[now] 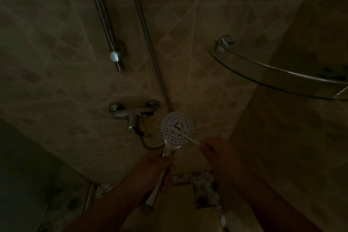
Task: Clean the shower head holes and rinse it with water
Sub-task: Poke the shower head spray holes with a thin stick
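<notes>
The left hand (160,167) grips the chrome handle of the round white shower head (178,127), turning its perforated face up toward the person so the holes can be reached. The right hand (218,153) pinches a thin white toothbrush-like stick (178,131) laid across that face, apparently to scrub the holes. The chrome wall mixer tap (131,115) sits just beside the head, handy for rinsing.

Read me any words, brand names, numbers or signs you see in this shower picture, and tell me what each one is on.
No text can be read.
Round white perforated shower head: a dark curved mark at the centre of its face, too small and dim to read.
Pale round sticker on the chrome wall rail: too blurred to show any print.
Chrome mixer tap: no marking shows.
</notes>
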